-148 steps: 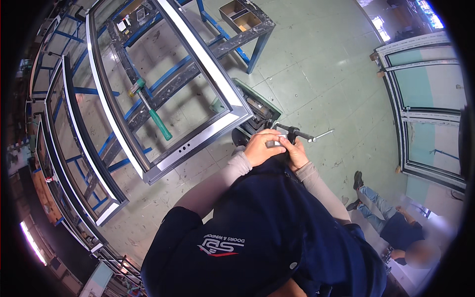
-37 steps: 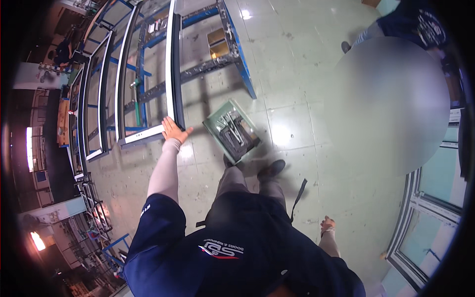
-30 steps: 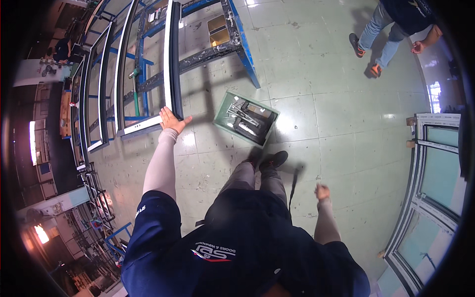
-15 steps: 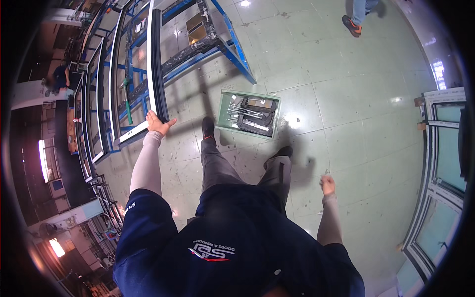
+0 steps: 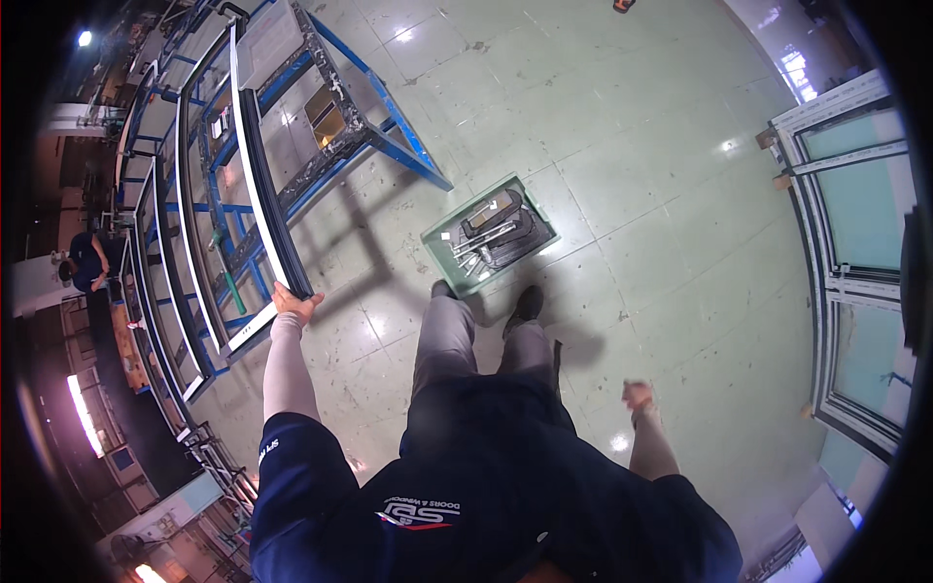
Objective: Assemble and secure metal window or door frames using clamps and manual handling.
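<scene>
Frame (image 5: 259, 180) looks assembled; left hand (image 5: 294, 303) open on near corner; clamps (image 5: 523, 233) in crate (image 5: 443, 259); right hand (image 5: 638, 394) blurred, grip unclear.

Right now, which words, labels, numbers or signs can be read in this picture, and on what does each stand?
Dark blue shirt, chest: white lettering and red stroke, wording withheld.
Left sleeve: small white lettering, wording withheld.
Pale frame at right: faint marks, too small to read.
White-and-black frame under left hand: small dark marks, unclear.
</scene>
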{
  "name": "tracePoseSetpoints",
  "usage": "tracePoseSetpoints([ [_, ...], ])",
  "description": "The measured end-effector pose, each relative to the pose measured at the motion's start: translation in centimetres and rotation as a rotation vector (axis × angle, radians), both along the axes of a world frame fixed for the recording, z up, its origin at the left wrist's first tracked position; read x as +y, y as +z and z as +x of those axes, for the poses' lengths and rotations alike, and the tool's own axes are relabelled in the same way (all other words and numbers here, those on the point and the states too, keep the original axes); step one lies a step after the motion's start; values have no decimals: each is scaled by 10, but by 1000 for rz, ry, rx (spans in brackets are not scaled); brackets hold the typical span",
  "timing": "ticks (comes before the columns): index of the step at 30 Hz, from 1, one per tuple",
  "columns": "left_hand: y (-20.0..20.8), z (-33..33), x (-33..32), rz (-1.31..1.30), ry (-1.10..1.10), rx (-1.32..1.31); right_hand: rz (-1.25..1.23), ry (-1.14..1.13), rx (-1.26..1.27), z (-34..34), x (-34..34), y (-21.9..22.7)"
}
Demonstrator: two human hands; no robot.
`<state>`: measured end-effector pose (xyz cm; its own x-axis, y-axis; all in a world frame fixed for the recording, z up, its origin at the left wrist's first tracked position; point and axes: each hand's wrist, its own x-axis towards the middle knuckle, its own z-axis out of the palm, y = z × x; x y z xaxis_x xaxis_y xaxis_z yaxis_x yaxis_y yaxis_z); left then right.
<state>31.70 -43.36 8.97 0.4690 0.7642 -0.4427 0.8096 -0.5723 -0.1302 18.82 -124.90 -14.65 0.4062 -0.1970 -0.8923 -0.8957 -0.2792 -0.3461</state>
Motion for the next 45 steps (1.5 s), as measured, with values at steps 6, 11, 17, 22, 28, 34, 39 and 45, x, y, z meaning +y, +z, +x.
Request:
tracePoseSetpoints([
  [6,-14,-29,12,46,52,-84,137,-283,-608,230,107,152],
  [11,-34,-25,16,55,46,-183,230,-210,-672,256,146,216],
  [17,-45,-35,14,147,49,-241,237,-72,-598,277,154,216],
  [22,-28,-27,-8,236,45,-303,214,115,-626,370,157,214],
  [28,20,176,-88,376,-95,-698,180,337,-624,486,187,215],
  [34,1,452,6,291,-316,-930,246,425,-615,565,269,240],
  [39,-61,544,117,-21,256,-665,304,631,-626,628,363,264],
  [45,-47,575,126,-109,362,-660,110,796,-580,706,403,216],
])
